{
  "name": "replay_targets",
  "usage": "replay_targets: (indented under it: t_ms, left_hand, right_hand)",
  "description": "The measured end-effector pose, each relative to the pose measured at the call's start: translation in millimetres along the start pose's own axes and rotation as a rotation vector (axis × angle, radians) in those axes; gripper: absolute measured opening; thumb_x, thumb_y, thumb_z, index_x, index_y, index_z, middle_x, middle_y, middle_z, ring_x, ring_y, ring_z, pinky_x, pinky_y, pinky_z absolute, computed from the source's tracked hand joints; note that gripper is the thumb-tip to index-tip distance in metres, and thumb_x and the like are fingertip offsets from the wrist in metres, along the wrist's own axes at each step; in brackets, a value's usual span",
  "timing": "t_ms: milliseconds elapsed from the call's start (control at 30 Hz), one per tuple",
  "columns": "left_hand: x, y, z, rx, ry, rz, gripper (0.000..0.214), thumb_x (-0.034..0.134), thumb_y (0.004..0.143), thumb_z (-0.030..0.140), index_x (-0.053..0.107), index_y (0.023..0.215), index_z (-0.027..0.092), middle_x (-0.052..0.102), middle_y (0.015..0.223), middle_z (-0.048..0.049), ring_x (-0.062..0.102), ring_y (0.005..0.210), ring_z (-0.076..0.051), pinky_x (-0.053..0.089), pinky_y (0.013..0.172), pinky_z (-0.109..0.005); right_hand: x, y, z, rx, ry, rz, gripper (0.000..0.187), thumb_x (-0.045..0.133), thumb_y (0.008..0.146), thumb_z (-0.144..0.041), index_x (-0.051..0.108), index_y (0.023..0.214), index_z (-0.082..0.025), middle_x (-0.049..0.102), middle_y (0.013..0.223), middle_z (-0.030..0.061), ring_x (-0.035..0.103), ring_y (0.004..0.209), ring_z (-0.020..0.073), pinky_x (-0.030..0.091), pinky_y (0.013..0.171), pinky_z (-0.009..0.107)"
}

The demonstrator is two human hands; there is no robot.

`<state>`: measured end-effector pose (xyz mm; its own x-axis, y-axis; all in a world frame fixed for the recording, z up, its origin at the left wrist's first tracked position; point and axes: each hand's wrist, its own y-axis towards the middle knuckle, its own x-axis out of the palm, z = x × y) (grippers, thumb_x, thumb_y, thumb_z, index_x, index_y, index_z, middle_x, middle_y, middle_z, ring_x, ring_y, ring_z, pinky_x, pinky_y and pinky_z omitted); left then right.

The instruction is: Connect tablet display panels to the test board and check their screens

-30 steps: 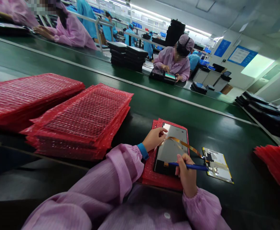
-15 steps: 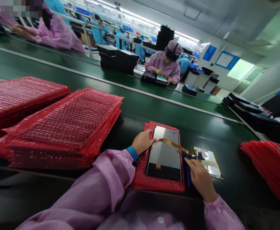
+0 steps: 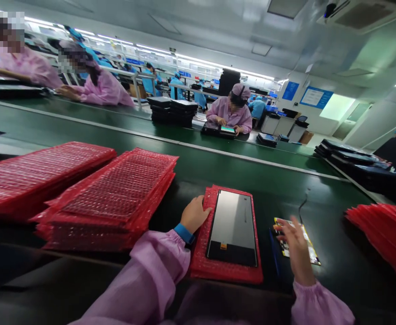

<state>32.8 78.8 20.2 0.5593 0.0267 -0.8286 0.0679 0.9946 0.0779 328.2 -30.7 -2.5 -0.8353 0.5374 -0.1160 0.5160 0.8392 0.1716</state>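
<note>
A screen panel point(image 3: 232, 225), pale grey with a black lower band, lies face down or back up, I cannot tell which, on red bubble-wrap bags point(image 3: 201, 266). My left hand point(image 3: 195, 214) rests at the left edge of those bags, thumb apart from the fingers, beside the panel. To the right, my right hand point(image 3: 297, 248) is raised with fingers spread and slightly blurred, holding nothing I can see. Partly hidden beneath it is a flat yellow-edged circuit board or battery unit point(image 3: 313, 253). A thin dark cable point(image 3: 301, 210) reaches up from that unit. A blue stick-like tool point(image 3: 274, 253) lies alongside it.
Two tall stacks of red bubble-wrap bags point(image 3: 113, 194) stand on my left. Another red pile point(image 3: 384, 239) fans out at right, near stacked black devices point(image 3: 353, 158). Across the green belt point(image 3: 198, 167), a co-worker point(image 3: 230, 110) handles a device.
My right hand has let go of the gold ribbon cable, which no longer crosses the panel, and its fingers have spread. My left thumb has slid off the panel. The view has tilted upward.
</note>
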Motion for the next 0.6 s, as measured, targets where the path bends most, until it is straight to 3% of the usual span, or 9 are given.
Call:
replay_targets:
  t_ms: [67, 133, 200, 333, 433, 600]
  left_hand:
    - [-3.2, -9.6, 2.7, -0.029, 0.031, -0.019, 0.037, 0.061, 0.084, 0.031, 0.054, 0.116, 0.013, 0.071, 0.093, -0.0102, 0.067, 0.085, -0.023, 0.043, 0.069, -0.028]
    - [-4.8, -19.1, 5.1, -0.057, 0.061, -0.022, 0.033, 0.059, 0.085, 0.034, 0.054, 0.111, 0.013, 0.071, 0.09, -0.0106, 0.067, 0.082, -0.025, 0.041, 0.065, -0.029]
    - [-5.4, -26.7, 5.8, -0.073, 0.081, -0.024, 0.027, 0.06, 0.084, 0.036, 0.057, 0.101, 0.014, 0.071, 0.089, -0.0113, 0.067, 0.083, -0.026, 0.04, 0.065, -0.03]
    - [-5.8, -33.0, -0.6, -0.068, 0.063, -0.053, 0.02, 0.061, 0.083, 0.036, 0.059, 0.078, 0.017, 0.069, 0.083, -0.0071, 0.065, 0.08, -0.022, 0.038, 0.063, -0.028]
    - [-5.1, -31.2, -9.4, -0.084, 0.009, -0.086, 0.02, 0.061, 0.084, 0.035, 0.059, 0.074, 0.017, 0.067, 0.074, -0.0026, 0.061, 0.07, -0.017, 0.039, 0.061, -0.027]
    - [-1.1, -30.8, -15.2, -0.069, -0.071, -0.1, 0.017, 0.062, 0.084, 0.027, 0.06, 0.073, 0.014, 0.064, 0.071, 0.0002, 0.059, 0.066, -0.014, 0.043, 0.063, -0.027]
  right_hand:
    - [16.9, -12.4, 4.8, -0.03, -0.153, -0.236, 0.074, 0.054, 0.083, -0.05, 0.031, 0.144, -0.015, 0.059, 0.128, 0.0159, 0.06, 0.112, 0.0271, 0.051, 0.091, 0.043]
    - [36.8, -24.2, 8.7, -0.097, -0.343, -0.388, 0.073, 0.052, 0.083, -0.047, 0.032, 0.144, -0.012, 0.049, 0.14, 0.0179, 0.046, 0.129, 0.0289, 0.036, 0.108, 0.048]
    - [53.4, -31.5, 11.9, -0.167, -0.498, -0.428, 0.072, 0.049, 0.084, -0.044, 0.032, 0.144, -0.008, 0.041, 0.146, 0.0192, 0.035, 0.136, 0.0298, 0.027, 0.113, 0.049]
    - [66.4, -31.7, 19.6, -0.24, -0.627, -0.463, 0.069, 0.044, 0.085, -0.039, 0.031, 0.145, -0.007, 0.039, 0.148, 0.0183, 0.027, 0.14, 0.031, 0.025, 0.114, 0.05]
    - [65.2, -27.3, 25.3, -0.263, -0.65, -0.51, 0.067, 0.043, 0.087, -0.04, 0.029, 0.146, -0.012, 0.036, 0.15, 0.0144, 0.022, 0.142, 0.0303, 0.022, 0.115, 0.052]
    - [68.4, -30.7, 24.4, -0.274, -0.683, -0.555, 0.067, 0.035, 0.09, -0.043, 0.027, 0.147, -0.009, 0.031, 0.152, 0.0156, 0.019, 0.142, 0.0298, 0.018, 0.114, 0.056]
